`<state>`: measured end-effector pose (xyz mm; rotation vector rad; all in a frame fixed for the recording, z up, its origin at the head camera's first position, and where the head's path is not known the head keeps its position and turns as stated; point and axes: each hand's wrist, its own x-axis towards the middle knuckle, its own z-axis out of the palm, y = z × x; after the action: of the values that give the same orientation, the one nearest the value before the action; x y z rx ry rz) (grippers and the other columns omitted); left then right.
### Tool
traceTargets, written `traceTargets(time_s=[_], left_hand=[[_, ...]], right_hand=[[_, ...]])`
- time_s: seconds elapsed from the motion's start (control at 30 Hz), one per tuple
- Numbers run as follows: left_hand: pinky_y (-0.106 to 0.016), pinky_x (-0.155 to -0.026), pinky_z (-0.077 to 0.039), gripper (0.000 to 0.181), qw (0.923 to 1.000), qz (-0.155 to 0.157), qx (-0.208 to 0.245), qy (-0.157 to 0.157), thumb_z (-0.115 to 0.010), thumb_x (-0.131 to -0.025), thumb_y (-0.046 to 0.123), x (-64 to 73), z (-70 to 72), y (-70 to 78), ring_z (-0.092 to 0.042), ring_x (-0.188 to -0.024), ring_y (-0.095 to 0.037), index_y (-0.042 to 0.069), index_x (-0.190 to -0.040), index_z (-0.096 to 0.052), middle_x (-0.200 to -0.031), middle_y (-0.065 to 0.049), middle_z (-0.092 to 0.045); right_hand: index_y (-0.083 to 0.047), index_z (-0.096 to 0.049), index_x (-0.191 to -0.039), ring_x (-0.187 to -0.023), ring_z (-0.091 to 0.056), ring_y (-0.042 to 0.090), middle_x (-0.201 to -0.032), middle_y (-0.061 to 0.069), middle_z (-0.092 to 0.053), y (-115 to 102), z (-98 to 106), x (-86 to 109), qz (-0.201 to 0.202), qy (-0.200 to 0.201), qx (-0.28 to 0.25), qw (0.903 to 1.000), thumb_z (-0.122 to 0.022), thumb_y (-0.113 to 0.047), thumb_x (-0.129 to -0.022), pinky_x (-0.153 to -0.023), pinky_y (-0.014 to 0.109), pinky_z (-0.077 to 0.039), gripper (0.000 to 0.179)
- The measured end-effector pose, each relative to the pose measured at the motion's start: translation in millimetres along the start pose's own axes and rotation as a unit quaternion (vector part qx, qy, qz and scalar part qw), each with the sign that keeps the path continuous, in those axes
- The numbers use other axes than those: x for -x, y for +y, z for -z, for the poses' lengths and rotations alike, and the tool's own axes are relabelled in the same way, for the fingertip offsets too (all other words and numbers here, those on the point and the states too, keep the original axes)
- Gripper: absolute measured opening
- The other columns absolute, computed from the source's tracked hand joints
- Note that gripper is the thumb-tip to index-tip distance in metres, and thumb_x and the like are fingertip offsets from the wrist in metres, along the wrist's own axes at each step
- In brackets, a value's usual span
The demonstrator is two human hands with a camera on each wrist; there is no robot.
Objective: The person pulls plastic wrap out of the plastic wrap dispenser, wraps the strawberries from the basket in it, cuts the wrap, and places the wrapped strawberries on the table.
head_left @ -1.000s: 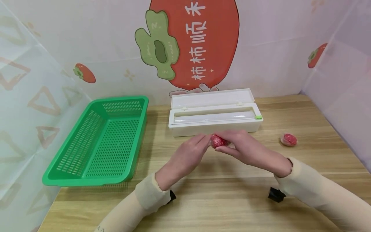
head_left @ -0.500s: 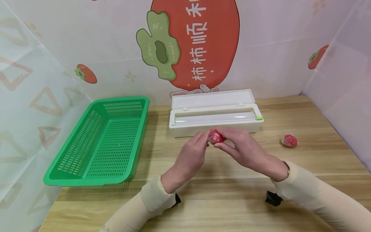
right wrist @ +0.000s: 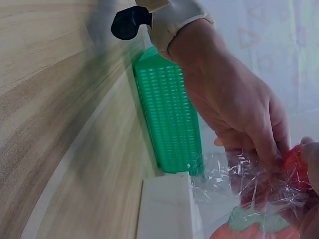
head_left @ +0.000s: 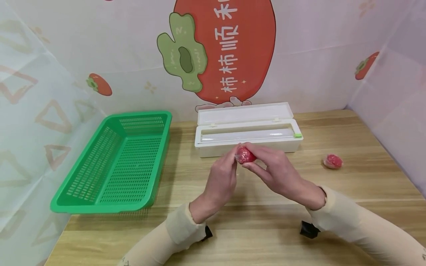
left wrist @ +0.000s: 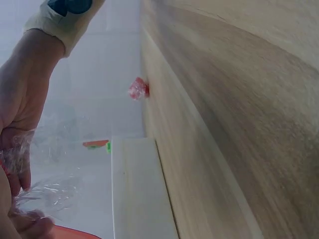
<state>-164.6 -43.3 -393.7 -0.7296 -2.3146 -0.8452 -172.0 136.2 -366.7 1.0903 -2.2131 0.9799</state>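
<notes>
A small red round thing (head_left: pixel 245 154) wrapped in clear cling film is held up between both hands, over the front of a white box; its kind is hard to make out. My right hand (head_left: pixel 283 173) grips it from the right between thumb and fingers. From the left, my left hand (head_left: pixel 220 181) pinches the film at its side. Loose cling film (right wrist: pixel 219 172) hangs crumpled below the fingers in the right wrist view. A second film-wrapped red piece (head_left: pixel 332 161) lies on the table to the right.
The white cling film box (head_left: pixel 247 149) stands at the back with its lid raised and a film roll (head_left: pixel 246 135) inside. On the left is a green plastic basket (head_left: pixel 151 192). Printed cloth walls (head_left: pixel 316 74) enclose the wooden table (head_left: pixel 259 236) at back and sides.
The red thing has shifted slightly left and up and turned between the fingers. Both forearms have drawn a little closer together, and the left hand has become more upright.
</notes>
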Motion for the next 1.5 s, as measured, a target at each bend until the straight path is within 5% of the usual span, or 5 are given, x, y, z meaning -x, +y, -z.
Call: traceTargets(time_s=[0.17, 0.5, 0.97, 1.3, 1.5], left_hand=[[-0.022, -0.068, -0.046, 0.032, 0.999, 0.004, -0.038, 0.024, -0.06, -0.096, 0.004, -1.4, 4.2, 0.1, -0.051, -0.08, -0.015, 0.005, -0.128, -0.065, -0.093, -0.007, -0.053], [-0.017, -0.063, -0.052, 0.024, 0.9935, 0.048, 0.101, 0.022, -0.063, -0.095, 0.005, -1.7, 9.0, 0.7, -0.06, -0.07, -0.013, 0.001, -0.117, -0.071, -0.087, -0.009, -0.065], [-0.017, -0.053, -0.04, 0.009, 0.9345, 0.216, 0.283, -0.006, -0.069, -0.089, 0.002, -3.9, 5.1, 3.9, -0.046, -0.058, -0.006, -0.001, -0.094, -0.076, -0.074, -0.016, -0.069], [-0.024, -0.073, -0.059, 0.018, 0.843, 0.305, 0.441, -0.042, -0.067, -0.088, -0.005, -9.1, 4.7, 6.9, -0.065, -0.077, -0.003, -0.014, -0.103, -0.071, -0.098, -0.028, -0.072], [-0.026, -0.086, -0.058, 0.033, 0.7729, 0.314, 0.545, -0.079, -0.063, -0.089, -0.008, -8.5, 7.7, 6.8, -0.069, -0.094, -0.008, -0.017, -0.12, -0.061, -0.11, -0.015, -0.073]], right_hand=[[0.002, -0.063, -0.128, -0.097, -0.072, 0.02, -0.114, 0.012, -0.072, -0.6, 0.7, 0.0, 0.01, 0.006, 0.01, 0.9999, -0.066, -0.031, -0.092, -0.083, 0.032, -0.059, 0.049], [-0.002, -0.065, -0.124, -0.093, -0.066, 0.017, -0.105, 0.007, -0.074, -0.7, -2.4, -1.3, 0.026, 0.018, 0.003, 0.9995, -0.078, -0.014, -0.083, -0.083, 0.027, -0.052, 0.045], [-0.003, -0.066, -0.124, -0.103, -0.056, 0.022, -0.108, 0.008, -0.071, -2.7, -11.6, -1.7, 0.008, 0.041, -0.02, 0.9989, -0.076, -0.025, -0.084, -0.082, 0.032, -0.045, 0.047], [-0.007, -0.066, -0.128, -0.115, -0.058, 0.021, -0.118, 0.009, -0.071, 0.1, -12.9, 0.3, -0.008, 0.038, -0.048, 0.9981, -0.071, -0.032, -0.087, -0.092, 0.035, -0.041, 0.048], [-0.007, -0.065, -0.129, -0.114, -0.06, 0.022, -0.12, 0.011, -0.07, 5.5, -13.9, 3.2, -0.007, 0.033, -0.048, 0.9983, -0.072, -0.03, -0.086, -0.094, 0.031, -0.045, 0.048]])
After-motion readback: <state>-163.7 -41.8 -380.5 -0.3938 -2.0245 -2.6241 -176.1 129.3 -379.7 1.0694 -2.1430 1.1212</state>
